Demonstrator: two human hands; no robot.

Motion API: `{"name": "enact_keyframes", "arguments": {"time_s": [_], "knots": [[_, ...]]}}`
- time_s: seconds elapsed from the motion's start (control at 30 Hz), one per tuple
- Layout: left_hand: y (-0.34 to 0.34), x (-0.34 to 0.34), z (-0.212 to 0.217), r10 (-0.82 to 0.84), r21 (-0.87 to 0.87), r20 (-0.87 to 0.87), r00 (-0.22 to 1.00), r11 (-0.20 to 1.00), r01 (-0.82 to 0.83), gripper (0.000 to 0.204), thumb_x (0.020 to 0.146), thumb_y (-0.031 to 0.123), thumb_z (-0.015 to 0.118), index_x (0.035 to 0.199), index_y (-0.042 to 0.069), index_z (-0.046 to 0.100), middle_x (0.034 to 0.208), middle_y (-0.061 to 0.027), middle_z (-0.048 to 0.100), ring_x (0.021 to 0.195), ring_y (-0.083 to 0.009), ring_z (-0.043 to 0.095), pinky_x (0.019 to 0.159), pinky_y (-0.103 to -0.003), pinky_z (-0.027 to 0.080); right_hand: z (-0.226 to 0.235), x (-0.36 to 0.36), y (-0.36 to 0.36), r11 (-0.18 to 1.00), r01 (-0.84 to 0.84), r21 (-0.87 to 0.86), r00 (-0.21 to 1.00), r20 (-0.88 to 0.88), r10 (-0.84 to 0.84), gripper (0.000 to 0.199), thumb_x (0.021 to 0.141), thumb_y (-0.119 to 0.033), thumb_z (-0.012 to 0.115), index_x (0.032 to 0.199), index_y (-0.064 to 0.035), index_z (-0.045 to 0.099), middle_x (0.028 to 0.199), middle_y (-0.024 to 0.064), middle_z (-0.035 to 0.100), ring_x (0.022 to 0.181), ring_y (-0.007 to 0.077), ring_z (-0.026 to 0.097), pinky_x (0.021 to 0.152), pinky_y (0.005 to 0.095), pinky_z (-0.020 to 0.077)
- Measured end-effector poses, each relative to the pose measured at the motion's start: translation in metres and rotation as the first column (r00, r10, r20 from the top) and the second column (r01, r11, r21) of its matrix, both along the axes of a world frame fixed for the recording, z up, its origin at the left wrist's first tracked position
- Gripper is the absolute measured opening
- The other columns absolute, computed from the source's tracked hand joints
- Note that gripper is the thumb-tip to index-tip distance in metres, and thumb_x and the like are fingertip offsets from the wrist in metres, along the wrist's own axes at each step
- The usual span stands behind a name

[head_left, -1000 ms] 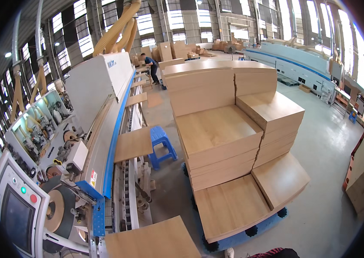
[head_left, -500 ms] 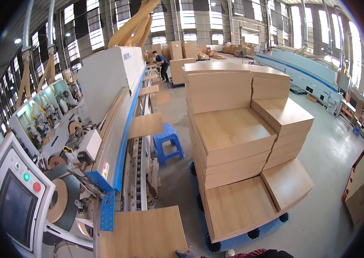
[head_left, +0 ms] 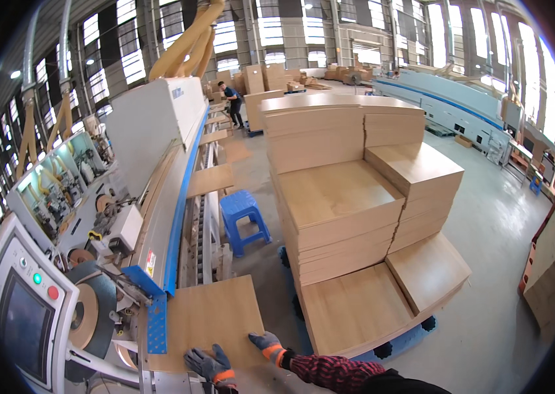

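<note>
A flat wood-grain panel (head_left: 208,308) lies on the infeed end of a long edge-banding machine (head_left: 159,197), beside its perforated blue guide plate (head_left: 157,325). My left hand (head_left: 209,364), in a grey glove with an orange cuff, rests on the panel's near part with its fingers spread. My right hand (head_left: 268,346), gloved alike, is at the panel's right edge. Its fingers are stretched out over the edge, and whether any are beneath it is hidden. Farther along the machine, another panel (head_left: 210,179) lies on the roller track.
To the right, tall stacks of panels (head_left: 349,236) stand on a blue pallet (head_left: 395,347). A blue stool (head_left: 244,220) stands between machine and stacks. At left are a control screen (head_left: 24,325) and a reel of edge tape (head_left: 85,315). A person (head_left: 230,104) works at the far end.
The near panel has moved forward along the machine. Both hands have come into fuller view on it; before, only fingertips showed at the bottom. The whole view has shifted slightly.
</note>
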State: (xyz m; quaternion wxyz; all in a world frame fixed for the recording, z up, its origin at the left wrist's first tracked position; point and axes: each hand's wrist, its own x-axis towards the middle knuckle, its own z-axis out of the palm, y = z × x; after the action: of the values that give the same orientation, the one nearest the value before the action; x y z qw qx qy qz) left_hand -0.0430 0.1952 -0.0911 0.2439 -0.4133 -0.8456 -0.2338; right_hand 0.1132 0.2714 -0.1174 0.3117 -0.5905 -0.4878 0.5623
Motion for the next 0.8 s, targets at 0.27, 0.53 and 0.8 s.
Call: {"name": "enact_keyframes", "arguments": {"time_s": [0.27, 0.53, 0.8], "knots": [[0.048, 0.019, 0.009, -0.151, 0.049, -0.096, 0.984, 0.986, 0.156, 0.063, 0.08, 0.047, 0.047, 0.111, -0.007, 0.046, 0.119, -0.0264, 0.041, 0.112, -0.0415, 0.037, 0.097, -0.049, 0.026, -0.116, 0.175, 0.013, 0.762, 0.255, 0.596, 0.685, 0.444, -0.577, 0.048, 0.074, -0.046, 0.052, 0.091, -0.0018, 0.059, 0.093, 0.0231, 0.058, 0.087, 0.0403, 0.054, 0.076, 0.045, 0.0429], [0.033, 0.239, -0.136, -0.495, -0.193, 0.581, 0.646, 0.687, 0.701, 0.062, 0.077, 0.05, 0.05, 0.104, -0.006, 0.051, 0.106, -0.025, 0.047, 0.1, -0.0394, 0.044, 0.087, -0.047, 0.033, -0.111, 0.453, 0.006, 0.814, 0.536, 0.224, 0.384, 0.794, -0.472, 0.083, 0.069, -0.055, 0.05, 0.128, 0.0003, 0.032, 0.133, 0.0189, 0.03, 0.124, 0.034, 0.026, 0.101, 0.0474, 0.02], [0.068, 0.299, -0.174, -0.037, -0.253, 0.923, 0.383, 0.692, 0.676, 0.063, 0.074, 0.054, 0.053, 0.098, -0.004, 0.056, 0.094, -0.0235, 0.053, 0.088, -0.0373, 0.051, 0.078, -0.045, 0.041, -0.106, 0.451, 0.002, 0.786, 0.58, 0.212, 0.317, 0.831, -0.458, 0.078, 0.066, -0.056, 0.052, 0.121, -0.0022, 0.041, 0.117, 0.0182, 0.043, 0.109, 0.0341, 0.04, 0.091, 0.0453, 0.031]]}}
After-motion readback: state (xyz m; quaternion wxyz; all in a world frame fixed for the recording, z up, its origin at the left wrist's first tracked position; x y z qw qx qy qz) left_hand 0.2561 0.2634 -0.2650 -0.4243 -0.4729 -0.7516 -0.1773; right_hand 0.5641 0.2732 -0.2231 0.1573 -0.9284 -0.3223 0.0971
